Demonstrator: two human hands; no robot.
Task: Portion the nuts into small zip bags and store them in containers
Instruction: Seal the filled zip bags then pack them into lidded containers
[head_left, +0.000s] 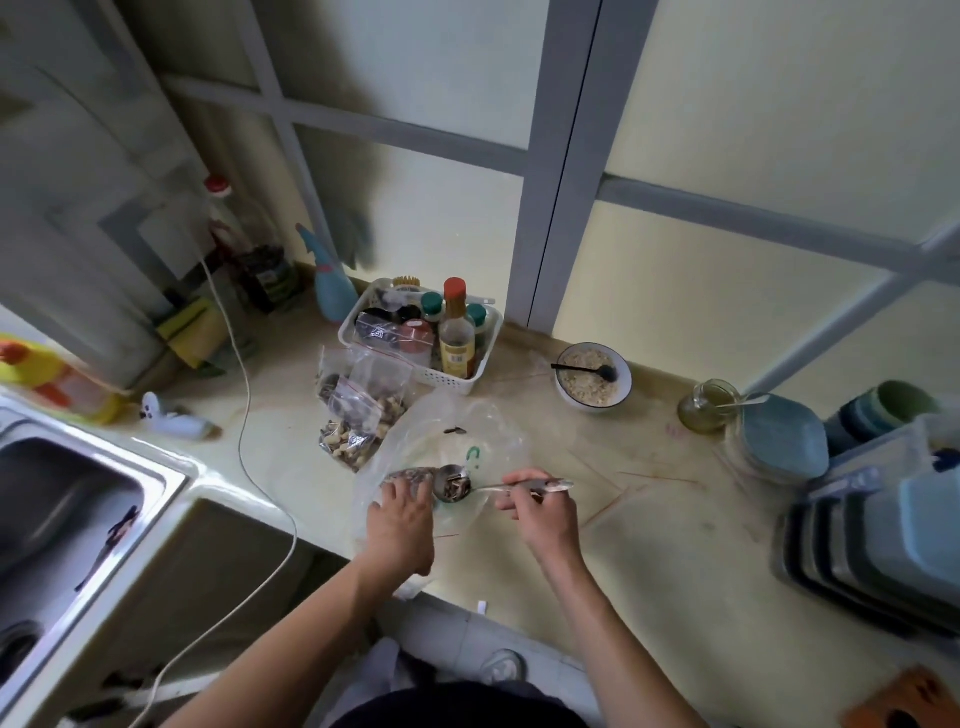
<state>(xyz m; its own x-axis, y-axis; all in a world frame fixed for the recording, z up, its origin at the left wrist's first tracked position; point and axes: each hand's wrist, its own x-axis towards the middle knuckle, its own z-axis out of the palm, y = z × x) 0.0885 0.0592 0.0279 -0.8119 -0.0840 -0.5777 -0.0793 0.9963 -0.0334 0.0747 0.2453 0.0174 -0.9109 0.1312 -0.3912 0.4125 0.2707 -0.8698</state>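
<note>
Here one right hand pinches one spoon; left hand grips one small bag.

Kitchen counter clutter around a white basket

The white basket stands at the back of the counter and holds a brown sauce bottle with a red cap among smaller jars. Right of the basket sits a bowl of oats with a black spoon in it, and farther right a glass jar. Left of the basket stands a blue spray bottle; a white cable trails toward the steel sink, far left.
</note>
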